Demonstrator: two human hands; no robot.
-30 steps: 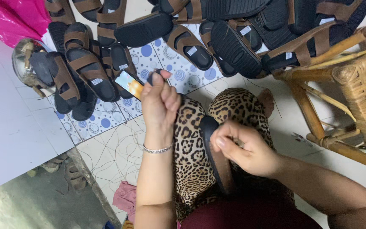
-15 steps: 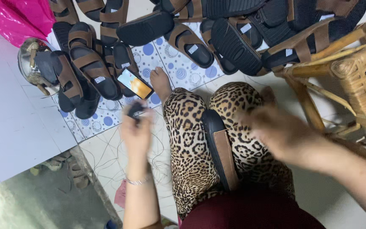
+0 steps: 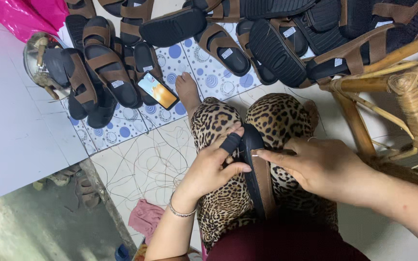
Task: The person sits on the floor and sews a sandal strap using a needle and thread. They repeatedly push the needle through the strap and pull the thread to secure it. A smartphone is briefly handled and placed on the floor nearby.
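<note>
Both hands have come back together on the sandal since the earlier frame, where the left one was lifted up by the phone. Fingers of the left hand are now pressing on the black sole edge of the sandal, one fingertip wearing a dark sleeve, the thumb pointing across the strap. Fingers of the right hand are pinching narrowly at the brown strap, index finger stretched toward the left thumb; whether a needle is between them, I cannot tell. That sandal is lying lengthwise on the lap, between knees in leopard-print trousers. A silver bracelet is circling the left wrist. Further out, a phone is lying lit on the dotted floor mat, beside a heap of brown-strapped sandals. A wicker chair is standing at the right.
</note>
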